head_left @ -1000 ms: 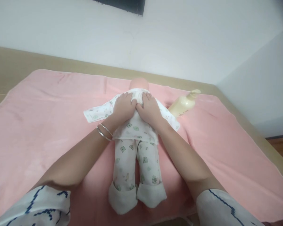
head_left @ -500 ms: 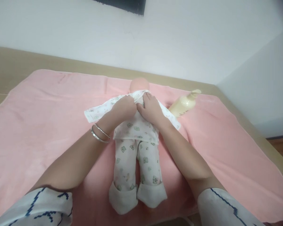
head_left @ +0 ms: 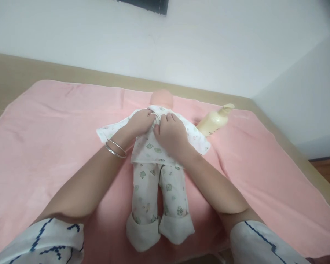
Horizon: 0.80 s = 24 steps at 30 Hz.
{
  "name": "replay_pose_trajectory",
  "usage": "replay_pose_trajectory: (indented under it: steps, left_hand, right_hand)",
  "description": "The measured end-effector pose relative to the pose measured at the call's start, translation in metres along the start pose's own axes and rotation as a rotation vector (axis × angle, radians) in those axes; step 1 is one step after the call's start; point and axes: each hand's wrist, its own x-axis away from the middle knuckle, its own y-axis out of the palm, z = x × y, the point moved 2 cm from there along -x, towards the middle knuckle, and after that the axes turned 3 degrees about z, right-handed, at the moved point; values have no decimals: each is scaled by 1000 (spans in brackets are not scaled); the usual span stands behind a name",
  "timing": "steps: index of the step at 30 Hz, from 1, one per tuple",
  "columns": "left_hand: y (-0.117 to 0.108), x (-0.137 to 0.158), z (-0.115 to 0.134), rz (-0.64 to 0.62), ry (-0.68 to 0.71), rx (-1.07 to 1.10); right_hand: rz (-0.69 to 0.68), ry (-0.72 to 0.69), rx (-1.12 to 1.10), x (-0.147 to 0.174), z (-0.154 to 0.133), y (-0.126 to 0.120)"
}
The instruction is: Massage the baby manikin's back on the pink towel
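A baby doll [head_left: 161, 98] lies on its back, its head pointing away from me. It wears a white printed shirt [head_left: 147, 156] with the sleeves spread to both sides, and matching trousers [head_left: 169, 190] with turned-up white cuffs. At the neckline, my left hand [head_left: 141, 123] pinches the shirt's cloth, two silver bangles on its wrist. My right hand [head_left: 172, 135] is close beside it, fingers curled onto the shirt's front at the upper chest. Both sets of fingertips are partly hidden in the cloth.
A pink blanket [head_left: 57, 146] lies under the doll on a wooden surface [head_left: 13, 68]. To the right of the doll a pale yellow pump bottle [head_left: 216, 121] lies tilted near the sleeve. A white wall [head_left: 99, 44] rises behind.
My left hand has shifted slightly left and its fingers have moved along the neckline. My right hand has come a little lower and left, fingers more curled. The collar cloth lies differently.
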Motion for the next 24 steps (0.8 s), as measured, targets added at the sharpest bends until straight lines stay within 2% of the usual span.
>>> replay_pose_trajectory:
  steps: [4, 7, 12, 15, 18, 21, 24]
  left_hand:
    - [11, 2, 3, 95, 52, -142]
    - [17, 4, 3, 152, 91, -163]
    - [18, 11, 7, 183, 174, -266]
    - [14, 20, 17, 105, 206, -304]
    - [11, 27, 30, -50, 253, -295]
    - [14, 27, 36, -163, 301, -398]
    - [15, 21, 34, -135, 331, -389]
  right_hand:
    - [-58, 43, -34, -6, 4, -1]
    - [-72, 64, -91, -11, 10, -2]
    - [-70, 91, -201, -19, 23, 4]
    - [-67, 94, -242, -27, 37, 13]
    - [-74, 95, -304, -34, 52, 23]
    - [-56, 83, -311, -36, 59, 28]
    - [-55, 85, -249, -33, 54, 23]
